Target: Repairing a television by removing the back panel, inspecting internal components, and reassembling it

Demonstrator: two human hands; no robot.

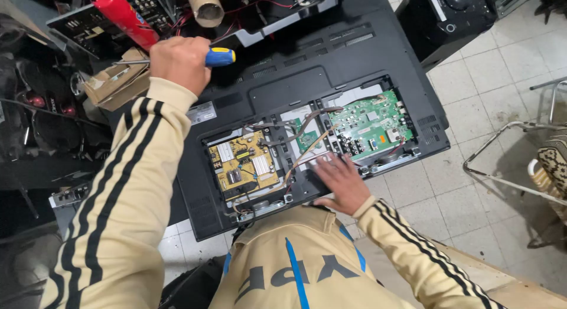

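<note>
Blue-and-yellow screwdriver handle is clamped in my left hand, fist closed round it, raised over the far left edge of the TV. Its metal shaft sticks out to the left, toward a torn cardboard box; the tip touches nothing I can make out. My right hand lies flat and open, fingers spread, on the near edge of the opened back panel, holding nothing.

TV lies face down on the tiled floor, rear cover off the middle section. Just beyond my right fingers: green board, with a bundle of brown cables running left from it. Yellow board sits at the left of the opening, well apart from the right hand.

Further out: red can and cardboard tube beyond the left hand, among loose circuit boards and wiring. Black speaker at top right. Metal frame on the floor at right.
</note>
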